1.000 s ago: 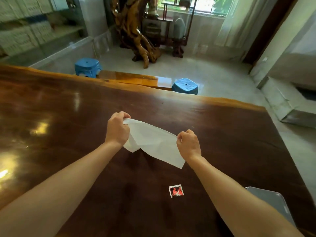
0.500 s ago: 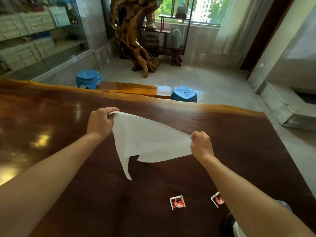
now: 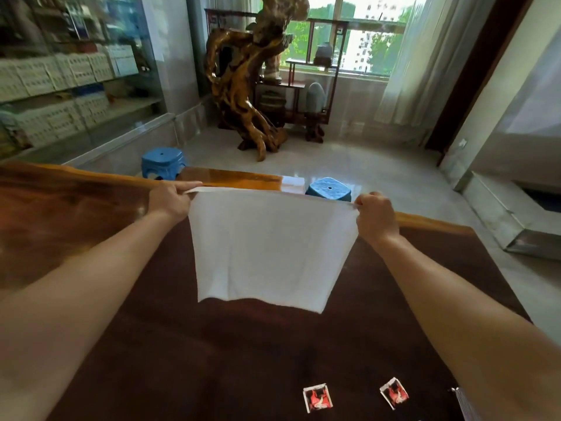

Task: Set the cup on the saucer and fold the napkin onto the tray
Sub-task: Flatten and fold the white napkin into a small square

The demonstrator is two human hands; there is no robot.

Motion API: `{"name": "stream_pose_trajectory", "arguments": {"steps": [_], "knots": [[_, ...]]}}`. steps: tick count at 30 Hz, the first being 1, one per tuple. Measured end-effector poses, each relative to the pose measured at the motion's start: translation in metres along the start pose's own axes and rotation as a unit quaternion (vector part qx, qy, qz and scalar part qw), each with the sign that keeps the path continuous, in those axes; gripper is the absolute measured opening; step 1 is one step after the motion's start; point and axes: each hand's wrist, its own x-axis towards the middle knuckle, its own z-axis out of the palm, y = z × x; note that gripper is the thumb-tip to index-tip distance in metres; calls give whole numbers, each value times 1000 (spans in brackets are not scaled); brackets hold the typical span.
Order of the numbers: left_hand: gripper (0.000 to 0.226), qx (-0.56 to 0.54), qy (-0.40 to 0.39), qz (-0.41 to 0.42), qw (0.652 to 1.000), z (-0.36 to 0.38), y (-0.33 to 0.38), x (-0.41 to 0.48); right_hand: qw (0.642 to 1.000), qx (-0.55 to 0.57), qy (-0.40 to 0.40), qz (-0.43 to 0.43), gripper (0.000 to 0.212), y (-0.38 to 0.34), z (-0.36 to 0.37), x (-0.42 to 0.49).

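A white napkin [image 3: 267, 247] hangs fully spread in the air above the dark wooden table [image 3: 76, 238]. My left hand [image 3: 170, 202] pinches its upper left corner and my right hand [image 3: 375, 215] pinches its upper right corner, so the top edge is stretched taut between them. The lower edge hangs free above the tabletop. A sliver of the grey metal tray [image 3: 467, 405] shows at the bottom right edge. The cup and saucer are out of view.
Two small red-and-white sachets [image 3: 317, 398] [image 3: 393, 393] lie on the table near me. Beyond the table's far edge are two blue stools [image 3: 162, 159] [image 3: 329, 189], a wooden bench [image 3: 239, 179] and a carved root sculpture [image 3: 243, 86].
My hands have moved apart and risen, opening the bunched napkin into a flat hanging sheet. The view has tilted upward, so the tray has mostly slid out of sight.
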Motion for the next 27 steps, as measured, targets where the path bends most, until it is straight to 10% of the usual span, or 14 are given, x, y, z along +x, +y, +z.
{"name": "stream_pose_trajectory", "arguments": {"steps": [11,17,27], "knots": [[40,-112,-50,-14,992,-11,-40,-30,999,39,2,-15,23,11,9,-36],[69,-28,-156,-118,980,2,-152,-140,983,48,-171,36,28,49,76,-165],[33,115,-293,-238,919,13,-231,-230,900,-7,-419,119,27,76,120,-259]]}}
